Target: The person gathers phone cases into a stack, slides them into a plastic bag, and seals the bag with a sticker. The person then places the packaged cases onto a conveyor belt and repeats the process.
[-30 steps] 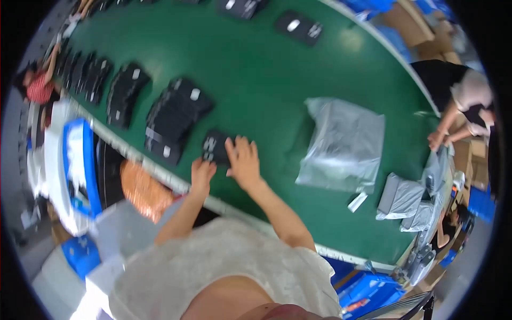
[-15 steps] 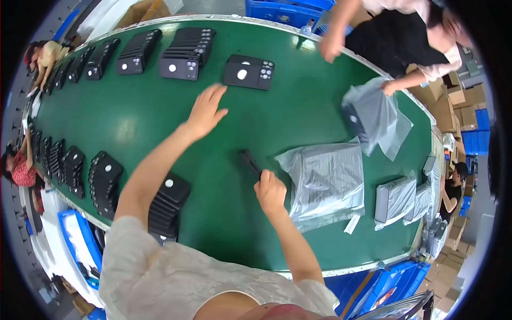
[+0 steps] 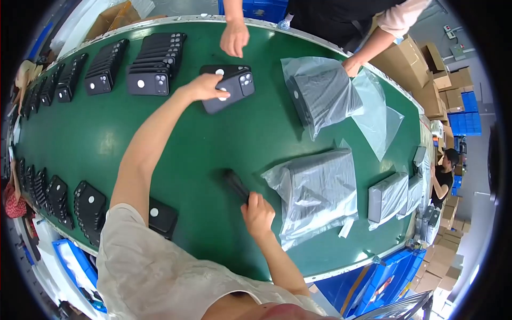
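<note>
Phone case [image 3: 228, 88], long axis seemingly up-right

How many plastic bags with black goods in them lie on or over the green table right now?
3, possibly more. One large bag lies beside the right hand, one bag is held by a co-worker across the table, and one small sealed pack lies near the right edge; others may be hidden behind it.

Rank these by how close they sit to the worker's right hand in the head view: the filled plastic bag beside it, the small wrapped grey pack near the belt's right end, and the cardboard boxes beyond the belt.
From the right hand:
1. Filled plastic bag, just to its right on the belt.
2. Small wrapped grey pack, farther right, near the belt's end.
3. Cardboard boxes, off the belt at upper right.
</note>
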A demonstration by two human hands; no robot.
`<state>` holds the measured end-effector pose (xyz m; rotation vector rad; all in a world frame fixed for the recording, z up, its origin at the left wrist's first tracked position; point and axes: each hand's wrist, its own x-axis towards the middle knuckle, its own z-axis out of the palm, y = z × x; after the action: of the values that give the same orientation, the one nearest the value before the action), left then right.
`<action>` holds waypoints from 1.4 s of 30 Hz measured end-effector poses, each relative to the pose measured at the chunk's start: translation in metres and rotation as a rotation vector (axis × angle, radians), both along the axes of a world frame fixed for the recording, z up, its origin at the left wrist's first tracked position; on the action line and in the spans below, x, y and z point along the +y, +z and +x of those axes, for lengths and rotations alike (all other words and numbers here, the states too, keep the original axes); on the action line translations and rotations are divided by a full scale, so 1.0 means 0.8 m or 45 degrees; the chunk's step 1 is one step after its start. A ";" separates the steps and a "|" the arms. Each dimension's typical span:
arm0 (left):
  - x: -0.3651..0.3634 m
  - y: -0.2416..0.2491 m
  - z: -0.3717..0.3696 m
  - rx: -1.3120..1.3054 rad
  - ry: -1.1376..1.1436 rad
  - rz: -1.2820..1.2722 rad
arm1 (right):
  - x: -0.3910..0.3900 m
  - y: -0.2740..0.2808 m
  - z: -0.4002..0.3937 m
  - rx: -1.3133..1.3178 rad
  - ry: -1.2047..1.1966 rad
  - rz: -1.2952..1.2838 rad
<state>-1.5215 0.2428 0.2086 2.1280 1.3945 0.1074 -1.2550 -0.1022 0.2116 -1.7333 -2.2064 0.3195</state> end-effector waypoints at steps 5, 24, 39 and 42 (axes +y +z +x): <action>-0.265 0.046 0.062 -0.050 0.535 -0.017 | 0.006 0.009 0.008 0.358 -0.569 -0.220; -0.522 -0.003 0.100 -0.598 0.119 0.089 | -0.127 0.014 -0.001 1.311 -0.067 -0.424; -0.609 -0.025 0.135 -0.761 -0.135 0.125 | -0.243 0.032 0.007 0.204 -0.538 -0.375; -0.586 -0.027 0.141 -1.099 0.486 0.008 | -0.246 0.041 0.038 0.428 -0.534 -0.299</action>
<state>-1.4086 -0.2259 0.1868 1.4699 1.2040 1.0387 -1.2243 -0.2990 0.2445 -2.0322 -1.5776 0.7248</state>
